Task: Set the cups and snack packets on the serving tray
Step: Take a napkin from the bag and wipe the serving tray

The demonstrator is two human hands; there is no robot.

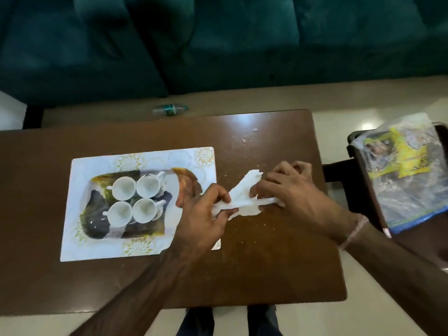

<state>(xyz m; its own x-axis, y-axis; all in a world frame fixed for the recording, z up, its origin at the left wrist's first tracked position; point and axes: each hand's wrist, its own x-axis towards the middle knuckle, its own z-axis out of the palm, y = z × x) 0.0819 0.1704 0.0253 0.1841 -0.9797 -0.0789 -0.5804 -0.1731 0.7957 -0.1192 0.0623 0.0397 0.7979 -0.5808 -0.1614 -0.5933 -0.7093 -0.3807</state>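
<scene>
Several white cups (135, 202) stand close together on a patterned serving tray (97, 224), which rests on a white floral placemat (80, 246) on the left of the brown table (266, 275). Just right of the tray, both hands hold a crumpled white tissue (242, 200) stretched between them over the table. My left hand (206, 214) pinches its left end and covers the tray's right edge. My right hand (288, 190) grips its right end. Snack packets (402, 166), yellow inside clear plastic, lie on a dark side stand at the far right.
Crumbs (247, 139) are scattered over the table's right half. A plastic bottle (169, 109) lies on the floor beyond the table's far edge. A teal sofa (218, 44) fills the background. My feet show below the table's near edge.
</scene>
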